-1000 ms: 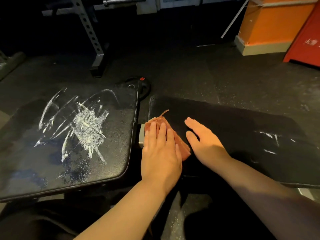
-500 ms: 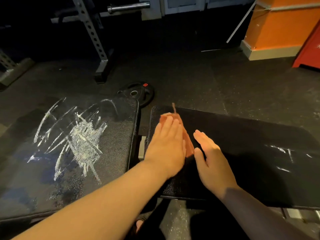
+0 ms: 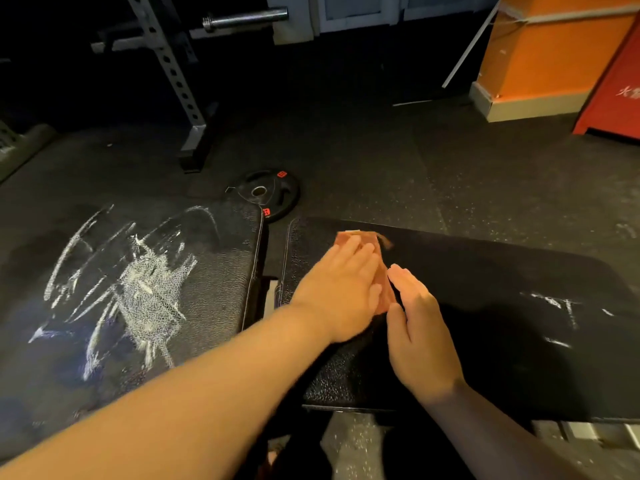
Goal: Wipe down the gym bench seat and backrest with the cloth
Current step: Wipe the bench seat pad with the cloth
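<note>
The cloth [image 3: 348, 238] lies on the right pad [image 3: 502, 289], near its left end, and its far tip almost reaches the far edge. The left hand [image 3: 341, 289] presses flat on it with straight fingers and hides most of it. The right hand [image 3: 420, 337] rests open on the pad, just beside the cloth. Compared with a second ago, the cloth and both hands have gone farther from the person, along the pad's left end. Some small chalk marks [image 3: 561, 306] are at the pad's right. The left forearm crosses the gap between the pads. The left pad [image 3: 225, 254] carries a big chalk smear [image 3: 138, 289]. Behind the gap a weight plate [image 3: 268, 194] lies on the floor. Farther back stand a rack [image 3: 169, 71] with a barbell [image 3: 246, 19], and an orange pillar [image 3: 547, 46].
</note>
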Demonstrator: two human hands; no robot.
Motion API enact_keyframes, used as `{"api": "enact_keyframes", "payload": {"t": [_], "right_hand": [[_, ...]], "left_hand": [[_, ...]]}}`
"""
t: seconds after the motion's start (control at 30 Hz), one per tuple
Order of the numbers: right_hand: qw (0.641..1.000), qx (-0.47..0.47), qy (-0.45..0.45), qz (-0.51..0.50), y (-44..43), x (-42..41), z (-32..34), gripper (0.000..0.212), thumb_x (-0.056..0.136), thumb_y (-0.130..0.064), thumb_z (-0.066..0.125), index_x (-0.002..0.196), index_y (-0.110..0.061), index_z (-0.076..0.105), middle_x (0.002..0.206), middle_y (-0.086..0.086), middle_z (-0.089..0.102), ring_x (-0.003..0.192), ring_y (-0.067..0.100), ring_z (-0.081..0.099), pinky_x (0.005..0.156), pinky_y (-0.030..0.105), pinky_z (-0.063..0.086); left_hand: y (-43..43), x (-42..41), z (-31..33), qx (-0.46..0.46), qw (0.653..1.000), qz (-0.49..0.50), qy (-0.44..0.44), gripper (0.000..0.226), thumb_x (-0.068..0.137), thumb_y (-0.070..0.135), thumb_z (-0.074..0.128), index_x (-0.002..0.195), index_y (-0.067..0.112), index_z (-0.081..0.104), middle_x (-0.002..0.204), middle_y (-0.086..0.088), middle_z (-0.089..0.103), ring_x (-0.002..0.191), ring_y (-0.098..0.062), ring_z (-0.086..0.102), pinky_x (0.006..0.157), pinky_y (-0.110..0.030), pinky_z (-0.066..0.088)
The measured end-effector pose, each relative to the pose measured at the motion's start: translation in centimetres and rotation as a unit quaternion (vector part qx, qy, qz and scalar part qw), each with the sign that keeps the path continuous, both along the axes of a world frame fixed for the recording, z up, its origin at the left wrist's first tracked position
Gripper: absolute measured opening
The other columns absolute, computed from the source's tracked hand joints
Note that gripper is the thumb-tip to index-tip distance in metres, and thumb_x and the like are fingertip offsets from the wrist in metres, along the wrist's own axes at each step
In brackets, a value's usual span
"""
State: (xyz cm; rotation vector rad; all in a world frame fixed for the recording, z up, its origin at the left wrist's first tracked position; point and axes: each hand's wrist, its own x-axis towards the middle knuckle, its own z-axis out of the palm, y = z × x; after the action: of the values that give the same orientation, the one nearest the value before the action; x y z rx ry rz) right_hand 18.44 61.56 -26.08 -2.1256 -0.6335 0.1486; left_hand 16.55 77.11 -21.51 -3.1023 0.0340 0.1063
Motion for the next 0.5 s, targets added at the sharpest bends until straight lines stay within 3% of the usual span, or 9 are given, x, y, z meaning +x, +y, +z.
{"api": "enact_keyframes", "payload": {"t": [0.07, 0.17, 0.23, 0.3, 0.4, 0.5], "right_hand": [[1.000, 0.000, -0.002, 0.001, 0.1, 0.1, 0.1, 0.053, 0.101, -0.008, 0.037, 0.152, -0.018, 0.040, 0.156, -0.006, 0.039, 0.147, 0.002, 0.026, 0.124, 0.027, 0.020], [1.000, 0.005, 0.012, -0.008, 0.2, 0.1, 0.0, 0.051, 0.102, -0.010, 0.039, 0.153, -0.019, 0.039, 0.157, -0.007, 0.037, 0.147, 0.002, 0.024, 0.122, 0.022, 0.017], [1.000, 0.018, 0.019, -0.015, 0.1, 0.0, -0.1, 0.051, 0.102, -0.011, 0.040, 0.153, -0.019, 0.038, 0.157, -0.007, 0.036, 0.147, 0.003, 0.025, 0.120, 0.020, 0.018], [0.998, 0.043, 0.020, -0.030, 0.0, 0.1, -0.4, 0.049, 0.103, -0.016, 0.039, 0.152, -0.021, 0.039, 0.157, -0.006, 0.038, 0.146, 0.004, 0.027, 0.121, 0.022, 0.020], [0.995, 0.093, 0.015, -0.018, -0.1, 0.3, -0.5, 0.048, 0.102, -0.028, 0.033, 0.147, -0.028, 0.047, 0.154, -0.007, 0.044, 0.144, 0.009, 0.036, 0.120, 0.039, 0.032], [0.999, 0.019, -0.026, 0.035, -0.1, 0.1, -0.5, 0.052, 0.102, -0.046, 0.024, 0.151, -0.039, 0.039, 0.161, -0.012, 0.030, 0.147, 0.011, 0.030, 0.122, 0.040, 0.026]], "left_hand": [[3.3, 1.0, 0.4, -0.007, 1.000, -0.018, -0.004, 0.063, 0.100, 0.045, 0.020, 0.151, 0.013, 0.041, 0.162, -0.009, 0.029, 0.149, -0.034, 0.020, 0.121, -0.047, 0.021], [4.5, 1.6, 0.1, -0.025, 0.989, 0.143, -0.006, 0.056, 0.106, 0.041, 0.024, 0.158, 0.020, 0.024, 0.168, -0.007, 0.002, 0.153, -0.037, 0.002, 0.124, -0.047, 0.012], [1.7, 1.8, -0.9, -0.038, 0.981, 0.190, -0.028, 0.055, 0.107, 0.034, 0.029, 0.158, 0.015, 0.021, 0.167, -0.005, 0.002, 0.152, -0.037, -0.005, 0.124, -0.046, 0.009], [-1.3, 1.3, -1.7, -0.071, 0.984, 0.158, -0.028, 0.056, 0.105, 0.031, 0.033, 0.156, 0.013, 0.023, 0.165, -0.002, 0.011, 0.153, -0.034, -0.010, 0.124, -0.043, 0.008], [-2.2, 0.1, -2.0, -0.118, 0.991, 0.070, 0.007, 0.053, 0.107, 0.034, 0.029, 0.158, 0.019, 0.023, 0.165, 0.006, 0.015, 0.154, -0.026, -0.012, 0.125, -0.039, 0.003], [-0.7, -1.6, -0.6, -0.226, 0.974, -0.016, -0.006, 0.053, 0.102, 0.035, 0.029, 0.154, 0.029, 0.035, 0.161, 0.016, 0.026, 0.154, -0.015, 0.001, 0.125, -0.035, 0.009]]}}
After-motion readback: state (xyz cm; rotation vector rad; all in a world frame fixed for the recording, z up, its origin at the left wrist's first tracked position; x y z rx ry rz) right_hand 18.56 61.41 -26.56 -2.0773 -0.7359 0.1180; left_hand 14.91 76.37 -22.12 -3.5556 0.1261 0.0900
